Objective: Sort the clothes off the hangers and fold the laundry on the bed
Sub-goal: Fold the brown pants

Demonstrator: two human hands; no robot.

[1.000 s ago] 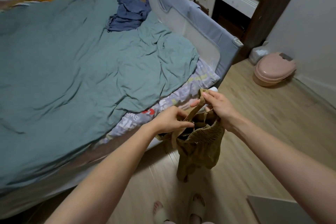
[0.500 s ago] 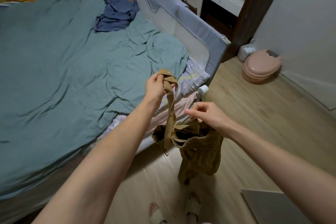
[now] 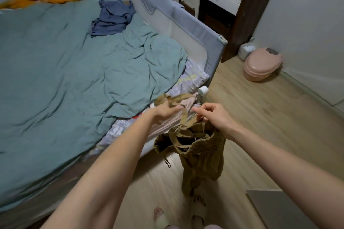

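An olive-brown corduroy garment (image 3: 202,156) with long straps hangs over the floor just off the bed's corner. My right hand (image 3: 214,115) pinches its top edge and holds it up. My left hand (image 3: 165,110) is blurred by motion, with one strap (image 3: 183,112) draped across its fingers; how tightly it holds the strap is unclear. A crumpled blue garment (image 3: 113,17) lies far up on the bed, on the teal duvet (image 3: 65,72). No hanger shows.
A grey padded bed rail (image 3: 186,26) runs along the bed's right side. Beyond it stands a dark wooden dresser (image 3: 232,0). A pink lidded tub (image 3: 262,64) sits on the wood floor by the wall. My slippered feet (image 3: 178,215) are below the garment.
My left hand had lifted the strap high over the bed; now it has dropped back down beside my right hand, strap trailing loose. The camera shifted slightly.
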